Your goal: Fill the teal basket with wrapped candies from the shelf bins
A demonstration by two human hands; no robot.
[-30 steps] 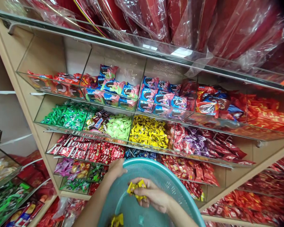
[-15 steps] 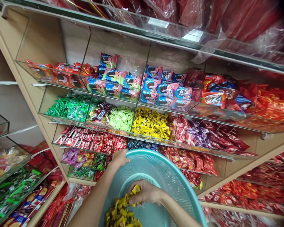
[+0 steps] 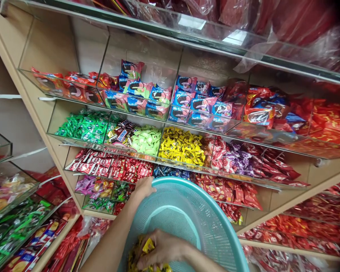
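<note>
A teal plastic mesh basket [image 3: 229,230] is tilted in front of me, below the shelves. My left hand [image 3: 144,189] grips its far rim on the left side. Inside, a heap of yellow-wrapped candies [image 3: 133,255] lies at the near left of the basket. My right hand [image 3: 166,247] is down in that heap, fingers curled around some of the candies; one yellow wrapper shows between thumb and fingers. The fingertips are partly hidden among the wrappers. Straight ahead, a shelf bin holds a pile of similar yellow candies [image 3: 183,147].
Clear-fronted shelf bins hold green-wrapped candies [image 3: 83,126], blue and pink cookie packs [image 3: 202,104], Snickers bars [image 3: 123,134] and purple-wrapped candies [image 3: 238,158]. Above them runs a glass shelf edge [image 3: 209,45]. More bins with green packets [image 3: 19,226] stand at the left.
My right hand has moved lower and slightly left, deeper into the yellow candies. My left hand stays on the basket rim, and the basket has barely moved.
</note>
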